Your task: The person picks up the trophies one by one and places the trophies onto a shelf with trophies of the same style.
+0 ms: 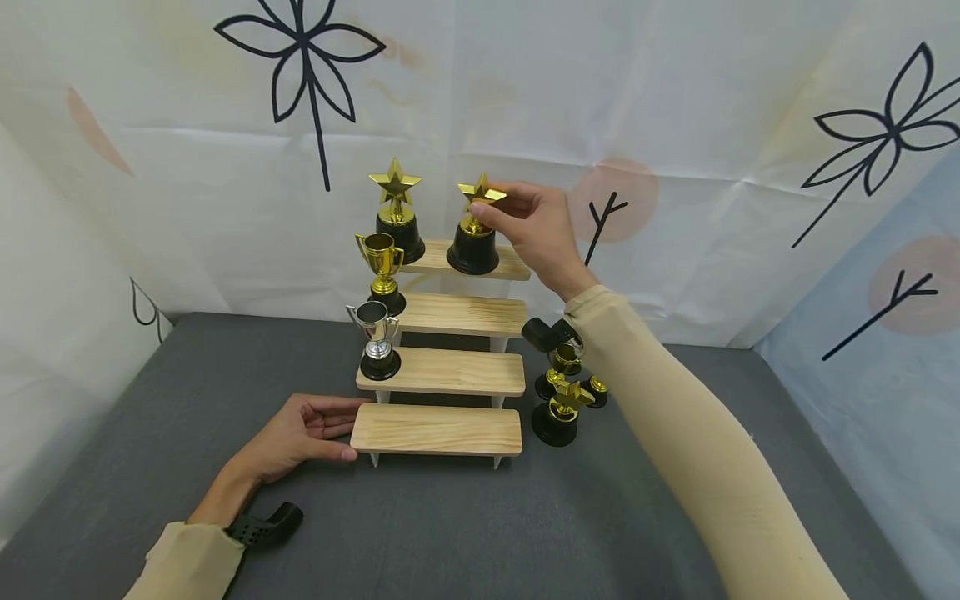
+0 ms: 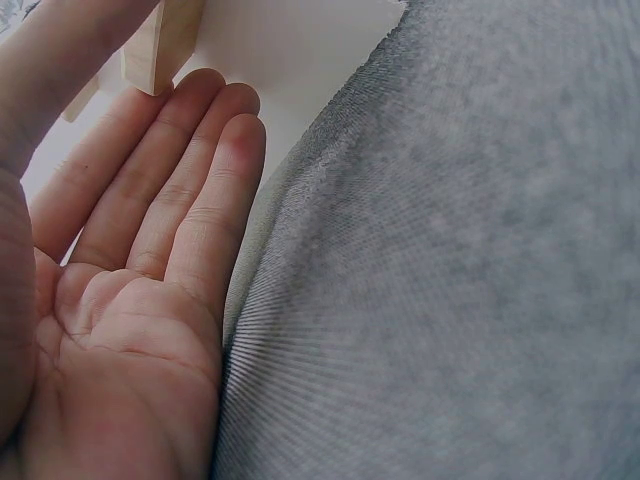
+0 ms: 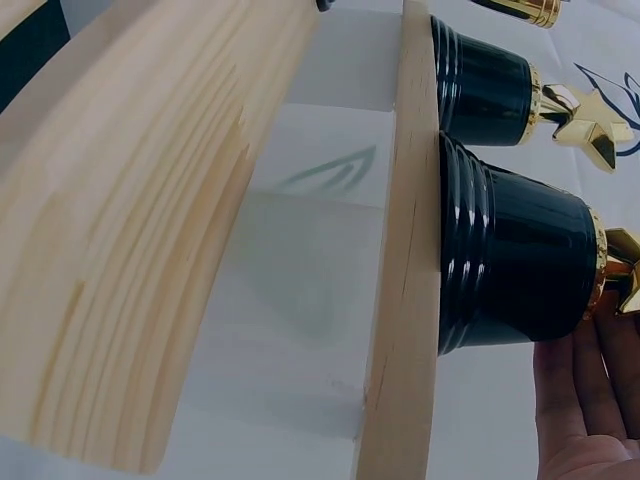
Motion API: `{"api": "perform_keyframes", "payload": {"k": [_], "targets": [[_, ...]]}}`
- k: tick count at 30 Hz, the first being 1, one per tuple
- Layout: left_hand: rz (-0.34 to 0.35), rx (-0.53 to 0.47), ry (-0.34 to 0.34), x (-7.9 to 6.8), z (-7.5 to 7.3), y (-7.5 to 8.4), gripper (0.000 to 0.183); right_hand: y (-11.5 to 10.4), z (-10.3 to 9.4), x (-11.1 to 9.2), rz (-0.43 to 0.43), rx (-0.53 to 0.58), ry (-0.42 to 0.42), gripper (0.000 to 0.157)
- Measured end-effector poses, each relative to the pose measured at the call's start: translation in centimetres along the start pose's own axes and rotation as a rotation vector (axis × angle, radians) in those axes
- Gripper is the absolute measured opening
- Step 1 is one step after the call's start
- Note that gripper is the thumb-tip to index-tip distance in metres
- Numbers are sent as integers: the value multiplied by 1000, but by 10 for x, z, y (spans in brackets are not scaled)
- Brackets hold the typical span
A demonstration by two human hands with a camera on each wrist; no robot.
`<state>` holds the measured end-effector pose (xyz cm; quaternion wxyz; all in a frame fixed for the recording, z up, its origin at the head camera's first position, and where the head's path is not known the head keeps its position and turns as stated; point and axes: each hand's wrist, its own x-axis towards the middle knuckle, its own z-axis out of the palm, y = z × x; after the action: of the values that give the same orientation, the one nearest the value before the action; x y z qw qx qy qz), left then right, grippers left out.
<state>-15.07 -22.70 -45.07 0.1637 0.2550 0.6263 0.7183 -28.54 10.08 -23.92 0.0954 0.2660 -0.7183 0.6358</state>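
Note:
A gold star trophy [image 1: 476, 250] with a black base stands on the top step of a wooden tiered shelf [image 1: 437, 429]. My right hand [image 1: 536, 229] pinches it just below the star; in the right wrist view its base [image 3: 520, 250] meets the step. To its left on that step is another star trophy [image 1: 400, 229]. A gold cup trophy [image 1: 384, 271] and a silver cup trophy [image 1: 377, 337] sit at the left ends of the two steps below. My left hand [image 1: 303, 433] touches the lowest step's left end, its fingers [image 2: 200, 215] nearly straight.
Right of the shelf, several more trophies [image 1: 557, 423] are grouped on the grey tabletop [image 1: 480, 533], partly hidden by my right sleeve [image 1: 675, 417] and wrist camera. A white patterned cloth [image 1: 525, 92] hangs close behind the shelf.

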Motion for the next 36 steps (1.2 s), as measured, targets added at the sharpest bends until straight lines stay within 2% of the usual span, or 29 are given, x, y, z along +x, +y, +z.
{"api": "perform_keyframes", "payload": {"k": [15,36], "targets": [[-9,17,20,-1,0,0,73,3,15,9,6,-11,17,33],[-17,15,13,0,1,1,72,4,23,14,7,-3,19,35]]}}
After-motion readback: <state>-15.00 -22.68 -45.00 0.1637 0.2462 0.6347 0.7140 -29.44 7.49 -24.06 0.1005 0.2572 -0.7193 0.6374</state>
